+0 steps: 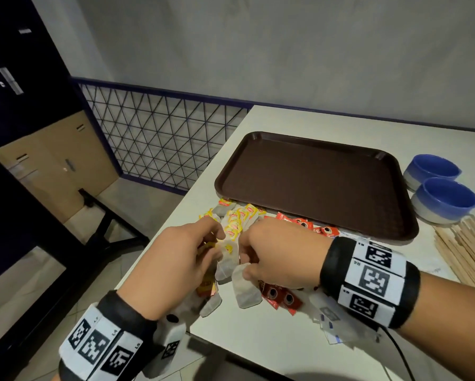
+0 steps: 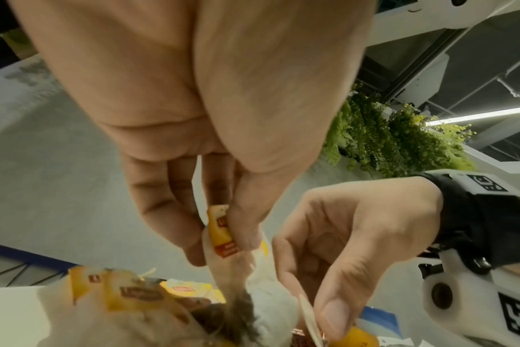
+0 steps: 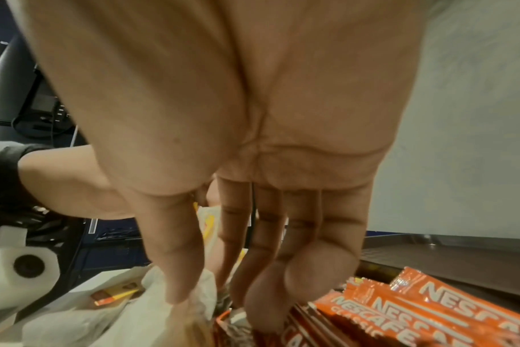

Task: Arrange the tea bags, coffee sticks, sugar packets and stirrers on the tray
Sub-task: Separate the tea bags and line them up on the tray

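Observation:
A heap of tea bags (image 1: 235, 218) with yellow tags lies on the white table (image 1: 258, 339) just in front of the empty brown tray (image 1: 313, 182). My left hand (image 1: 217, 251) pinches a tea bag (image 2: 223, 232) by its yellow tag between thumb and fingers. My right hand (image 1: 246, 268) is close beside it and pinches another tea bag (image 1: 244, 290) that hangs below its thumb. Red coffee sticks (image 1: 317, 228) lie by the tray's near rim, with more coffee sticks (image 3: 431, 305) under my right fingers. Sugar packets (image 1: 332, 320) lie under my right wrist. Wooden stirrers (image 1: 467, 248) are piled at the right.
Two blue bowls (image 1: 434, 169) (image 1: 447, 199) stand to the right of the tray. The table's left edge runs close to the tea bags, with floor and a black frame (image 1: 107, 215) below. A wire-mesh panel (image 1: 159, 138) stands behind.

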### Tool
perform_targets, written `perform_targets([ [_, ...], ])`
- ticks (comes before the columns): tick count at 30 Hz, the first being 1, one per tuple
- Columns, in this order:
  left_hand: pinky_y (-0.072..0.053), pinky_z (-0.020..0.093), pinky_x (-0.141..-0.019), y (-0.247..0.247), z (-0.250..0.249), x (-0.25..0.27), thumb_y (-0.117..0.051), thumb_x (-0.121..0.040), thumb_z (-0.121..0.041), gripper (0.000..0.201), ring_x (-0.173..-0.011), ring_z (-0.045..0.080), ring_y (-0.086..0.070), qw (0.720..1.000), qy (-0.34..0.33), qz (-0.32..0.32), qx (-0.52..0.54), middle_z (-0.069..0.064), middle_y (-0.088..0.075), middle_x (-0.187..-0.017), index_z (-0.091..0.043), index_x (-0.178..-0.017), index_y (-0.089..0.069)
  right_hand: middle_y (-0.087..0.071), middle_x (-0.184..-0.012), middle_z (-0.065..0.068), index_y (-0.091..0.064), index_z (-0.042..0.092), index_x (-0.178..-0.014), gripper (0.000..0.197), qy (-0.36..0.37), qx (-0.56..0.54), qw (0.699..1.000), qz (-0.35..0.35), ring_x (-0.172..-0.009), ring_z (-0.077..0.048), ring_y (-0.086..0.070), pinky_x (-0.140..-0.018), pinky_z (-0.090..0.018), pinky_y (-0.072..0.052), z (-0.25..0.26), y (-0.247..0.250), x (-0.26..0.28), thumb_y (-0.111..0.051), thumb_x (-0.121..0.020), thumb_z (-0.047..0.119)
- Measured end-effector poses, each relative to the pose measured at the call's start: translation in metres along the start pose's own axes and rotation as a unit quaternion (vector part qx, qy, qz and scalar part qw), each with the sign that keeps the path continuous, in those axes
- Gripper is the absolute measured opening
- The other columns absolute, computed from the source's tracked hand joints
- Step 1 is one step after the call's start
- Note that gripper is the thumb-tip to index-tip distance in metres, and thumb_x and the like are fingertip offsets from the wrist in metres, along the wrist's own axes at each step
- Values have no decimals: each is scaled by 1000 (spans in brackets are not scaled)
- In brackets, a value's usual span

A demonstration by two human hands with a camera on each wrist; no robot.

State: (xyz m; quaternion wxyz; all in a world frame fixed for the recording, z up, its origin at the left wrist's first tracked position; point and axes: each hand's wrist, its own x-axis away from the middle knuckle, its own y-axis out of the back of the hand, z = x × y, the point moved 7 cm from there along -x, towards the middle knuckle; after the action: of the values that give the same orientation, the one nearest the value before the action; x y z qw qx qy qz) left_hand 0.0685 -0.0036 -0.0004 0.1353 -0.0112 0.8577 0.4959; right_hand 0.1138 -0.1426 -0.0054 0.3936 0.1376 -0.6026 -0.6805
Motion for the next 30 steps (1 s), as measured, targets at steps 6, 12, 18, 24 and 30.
perform_targets([
  [6,-44,20,-72,7,-4,1,-64,-98,-28,9,-87,5,-56,999,-20,-24,25,-21,-57,-91,-35,-101,-60,-68,-83,11,-69,27,-84,7,28,-109,991,-76,-77,-6,-61,-70,-23,-52,-5,28,13,-70,-90,31],
  [12,-54,31,-59,7,-9,7,-71,-96,-23,24,-65,16,-61,977,8,-45,208,-10,-61,-96,-30,-112,-55,-68,-73,17,-72,28,-83,15,18,-308,923,-230,-65,-1,-60,-65,-28,-52,-27,63,51,-80,-84,15],
  [18,-37,18,-52,-3,-28,6,-79,-89,-20,17,-48,7,-42,963,-7,-55,265,-11,-62,-71,-21,-93,-62,-67,-81,3,-66,25,-87,23,29,-352,903,-243,-70,-14,-62,-71,-39,-57,-37,62,72,-70,-88,2],
  [24,-47,18,-64,-11,-43,6,-80,-88,-25,7,-67,12,-64,971,-28,-51,232,-15,-72,-85,-32,-86,-78,-74,-89,19,-81,34,-85,37,-22,-285,929,-236,-77,-17,-71,-75,-40,-58,-49,50,76,-63,-89,2],
  [30,-51,30,-69,-5,-38,10,-76,-91,-21,13,-79,23,-64,964,-5,-111,242,-5,-72,-94,-33,-96,-77,-73,-93,17,-82,37,-90,38,33,-260,942,-209,-86,-10,-70,-78,-37,-57,-42,58,74,-69,-87,2],
])
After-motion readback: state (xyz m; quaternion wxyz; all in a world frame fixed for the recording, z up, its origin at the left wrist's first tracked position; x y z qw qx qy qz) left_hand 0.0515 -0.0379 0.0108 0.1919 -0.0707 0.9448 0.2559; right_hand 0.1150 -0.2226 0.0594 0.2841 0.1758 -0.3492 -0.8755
